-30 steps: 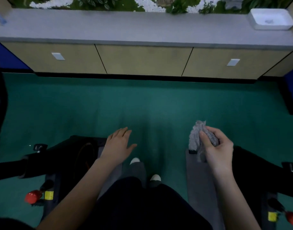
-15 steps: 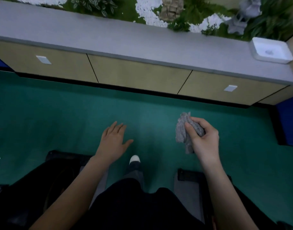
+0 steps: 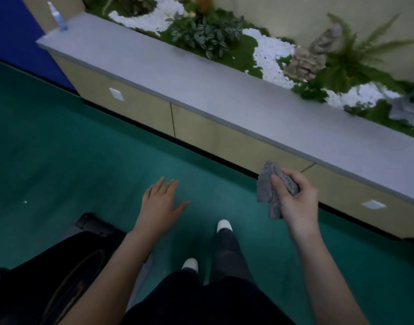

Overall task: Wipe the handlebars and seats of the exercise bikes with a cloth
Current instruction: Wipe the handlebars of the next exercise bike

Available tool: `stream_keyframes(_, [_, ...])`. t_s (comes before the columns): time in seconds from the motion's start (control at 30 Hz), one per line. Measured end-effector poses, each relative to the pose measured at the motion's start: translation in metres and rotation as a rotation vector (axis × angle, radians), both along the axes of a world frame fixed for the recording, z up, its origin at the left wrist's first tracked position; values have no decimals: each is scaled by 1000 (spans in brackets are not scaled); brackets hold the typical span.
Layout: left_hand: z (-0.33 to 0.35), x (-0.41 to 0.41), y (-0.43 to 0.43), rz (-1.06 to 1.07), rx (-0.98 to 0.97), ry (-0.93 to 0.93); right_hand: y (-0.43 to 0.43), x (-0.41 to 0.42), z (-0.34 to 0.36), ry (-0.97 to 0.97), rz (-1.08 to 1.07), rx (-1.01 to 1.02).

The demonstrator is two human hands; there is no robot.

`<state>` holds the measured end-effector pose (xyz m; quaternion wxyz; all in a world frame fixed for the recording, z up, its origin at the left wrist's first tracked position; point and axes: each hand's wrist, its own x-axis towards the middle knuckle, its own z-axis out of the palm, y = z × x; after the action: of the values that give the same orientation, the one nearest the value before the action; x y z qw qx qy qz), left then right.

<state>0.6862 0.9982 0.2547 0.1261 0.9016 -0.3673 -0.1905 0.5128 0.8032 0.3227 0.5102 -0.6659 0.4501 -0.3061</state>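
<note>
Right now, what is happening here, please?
A person stands on the green floor facing a grey ledge. The right hand grips a crumpled grey cloth in the air; the left hand is open and holds nothing. A black exercise bike shows at lower left; neither hand touches it.

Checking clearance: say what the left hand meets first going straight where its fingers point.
The left hand looks free over the green floor, then would probably meet the cabinet front; depth is unclear.
</note>
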Motion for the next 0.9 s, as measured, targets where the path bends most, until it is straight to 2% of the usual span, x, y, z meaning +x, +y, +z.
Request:
stream_keyframes(0.13, [-1, 22, -24, 135, -3, -9, -44, 50, -3, -2, 180, 28])
stream_keyframes(0.3, [5, 43, -74, 293, -14, -22, -99, 108, 3, 12, 410, -31])
stream_keyframes(0.47, [14, 58, -101, 438, -64, -34, -140, 153, -2, 70, 542, -18])
stream_keyframes(0.67, [20, 86, -101, 599, -45, -43, -150, 211, -4, 88, 681, 28])
stream_keyframes(0.9, [18, 148, -68, 747, -13, -51, -123, 307, -2, 75, 831, 97])
